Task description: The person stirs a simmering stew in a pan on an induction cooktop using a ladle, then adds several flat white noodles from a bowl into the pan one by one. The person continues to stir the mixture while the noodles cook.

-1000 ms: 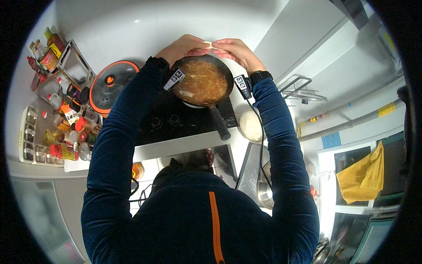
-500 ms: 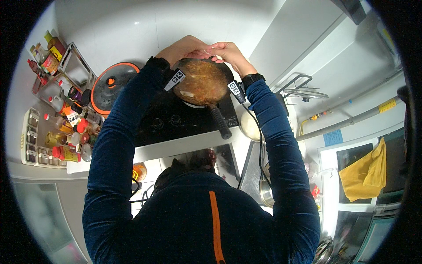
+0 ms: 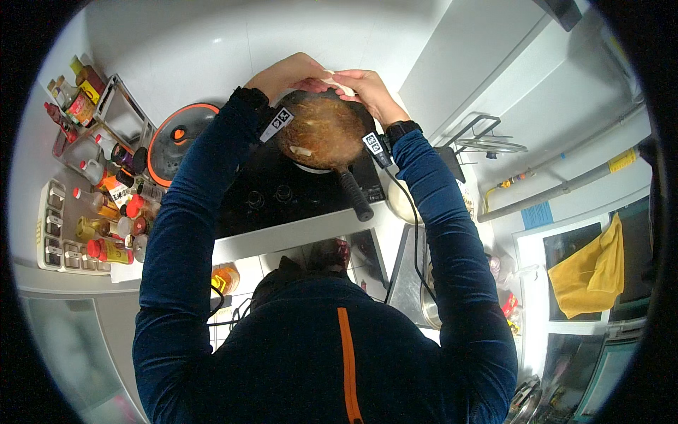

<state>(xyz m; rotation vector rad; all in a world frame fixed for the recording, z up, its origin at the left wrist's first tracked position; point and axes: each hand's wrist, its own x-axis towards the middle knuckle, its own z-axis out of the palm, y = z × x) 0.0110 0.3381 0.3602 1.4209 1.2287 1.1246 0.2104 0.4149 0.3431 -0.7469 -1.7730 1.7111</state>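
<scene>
Hands (image 3: 300, 71) (image 3: 371, 90) nearly closed, together around 1 pale, soft strip (image 3: 345, 86).

This is a kitchen: a pan (image 3: 352, 192) of brown, saucy food (image 3: 323, 131) sits on a black cooktop (image 3: 311, 196) set into a white counter (image 3: 282, 229), with sauce bottles (image 3: 73, 100), seasoning jars (image 3: 136, 206) and an orange-rimmed lid (image 3: 171, 150) at the left.

A thin, pale strip (image 3: 344, 88) slants near the dark pan's (image 3: 367, 121) far rim
</scene>
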